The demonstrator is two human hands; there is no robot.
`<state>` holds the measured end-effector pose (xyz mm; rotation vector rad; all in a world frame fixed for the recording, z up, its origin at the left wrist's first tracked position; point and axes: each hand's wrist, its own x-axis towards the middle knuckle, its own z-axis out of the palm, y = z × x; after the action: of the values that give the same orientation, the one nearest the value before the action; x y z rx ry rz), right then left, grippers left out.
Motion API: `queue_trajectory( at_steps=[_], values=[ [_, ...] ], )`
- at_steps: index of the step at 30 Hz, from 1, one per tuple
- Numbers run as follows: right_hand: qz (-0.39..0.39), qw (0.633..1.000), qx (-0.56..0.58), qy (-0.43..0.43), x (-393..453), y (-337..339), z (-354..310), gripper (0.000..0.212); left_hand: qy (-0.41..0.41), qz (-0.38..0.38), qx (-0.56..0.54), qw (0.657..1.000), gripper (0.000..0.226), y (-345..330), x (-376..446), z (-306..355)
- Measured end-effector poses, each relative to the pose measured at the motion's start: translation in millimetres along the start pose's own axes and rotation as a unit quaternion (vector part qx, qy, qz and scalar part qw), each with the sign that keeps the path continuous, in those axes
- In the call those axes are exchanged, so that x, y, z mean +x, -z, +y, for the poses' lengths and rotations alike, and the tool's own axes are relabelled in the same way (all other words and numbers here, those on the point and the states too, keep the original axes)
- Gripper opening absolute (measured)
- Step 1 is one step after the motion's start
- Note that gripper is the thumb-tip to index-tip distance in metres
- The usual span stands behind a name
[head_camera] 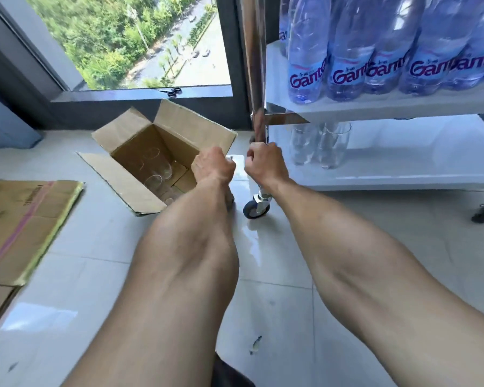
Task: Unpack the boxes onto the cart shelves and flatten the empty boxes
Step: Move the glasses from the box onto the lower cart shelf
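Down on the pale tiled floor point(101, 275), an open cardboard box point(140, 152) is sitting with its four flaps splayed outward, the far flap leaning toward the dark wall under the window. Clear glasses point(154, 181) are standing inside it on the bottom, some near the right wall. Both of the person's forearms are reaching forward into the gap between the box and the cart. The left hand point(214, 166) is hovering at the box's right rim with its fingers curled; something small and clear seems to be showing at its fingertips, but I cannot tell whether it is gripping anything. The right hand point(264, 163) is curling beside the cart's chrome post point(256, 65), fingers bent; whether it is holding the post or a glass is hidden from me. The two hands are sitting close together, just apart.

The cart's lower shelf point(403, 174) is carrying two glasses point(319, 146) near its left edge, with bare white surface running rightward. The upper shelf point(375, 106) is crowded with water bottles point(344, 51) right to its front lip. A caster point(256, 208) is resting just beside the box's near corner. Flattened cardboard point(20, 227) is lying at the left edge, and scissors point(171, 91) are resting on the window sill.
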<state>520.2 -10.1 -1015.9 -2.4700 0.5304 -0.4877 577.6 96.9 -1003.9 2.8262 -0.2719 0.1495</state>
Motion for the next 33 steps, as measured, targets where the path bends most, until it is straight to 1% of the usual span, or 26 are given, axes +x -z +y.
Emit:
queue_trajectory(
  at_steps=[4, 7, 9, 13, 18, 21, 23, 25, 28, 31, 33],
  values=[
    [-0.020, 0.999, 0.009, 0.025, 7.3, -31.1, -65.1, 0.019, 0.065, -0.015, -0.004, 0.998, 0.023, 15.2, 17.2, -42.4],
    [-0.035, 0.999, 0.001, 0.024, 9.8, -59.4, -89.6, 0.010, 0.086, -0.041, -0.018, 0.995, 0.029, 15.1, 26.7, -68.7],
    [-0.046, 0.999, -0.004, 0.016, 14.0, -78.7, -97.3, 0.011, 0.098, -0.057, -0.025, 0.993, 0.029, 13.9, 36.0, -84.6],
    [-0.088, 0.996, -0.035, 0.000, 28.4, -116.5, -100.2, 0.017, 0.120, -0.075, -0.020, 0.990, 0.025, 10.4, 61.0, -117.2],
    [-0.161, 0.981, -0.097, -0.046, 50.8, -160.0, -92.8, 0.025, 0.127, -0.097, 0.000, 0.987, 0.026, -0.7, 103.6, -156.0],
    [-0.208, 0.969, -0.119, -0.060, 65.6, -181.2, -91.9, 0.034, 0.127, -0.127, 0.015, 0.984, 0.031, -12.7, 127.2, -176.1],
    [-0.233, 0.963, -0.122, -0.062, 77.1, -197.0, -94.8, 0.036, 0.134, -0.149, 0.031, 0.979, 0.034, -23.7, 143.4, -187.2],
    [-0.249, 0.958, -0.109, -0.092, 85.7, -212.7, -96.4, 0.038, 0.148, -0.173, 0.046, 0.973, 0.037, -37.3, 156.2, -197.7],
    [-0.274, 0.947, -0.106, -0.126, 94.1, -245.5, -91.2, 0.041, 0.172, -0.209, 0.078, 0.960, 0.050, -66.2, 179.4, -211.2],
    [-0.318, 0.932, -0.123, -0.121, 92.6, -273.4, -77.4, 0.048, 0.180, -0.226, 0.125, 0.949, 0.064, -96.5, 194.5, -220.9],
    [-0.333, 0.925, -0.143, -0.111, 95.1, -284.6, -71.9, 0.061, 0.174, -0.222, 0.156, 0.947, 0.057, -113.4, 201.1, -224.6]
  ],
)
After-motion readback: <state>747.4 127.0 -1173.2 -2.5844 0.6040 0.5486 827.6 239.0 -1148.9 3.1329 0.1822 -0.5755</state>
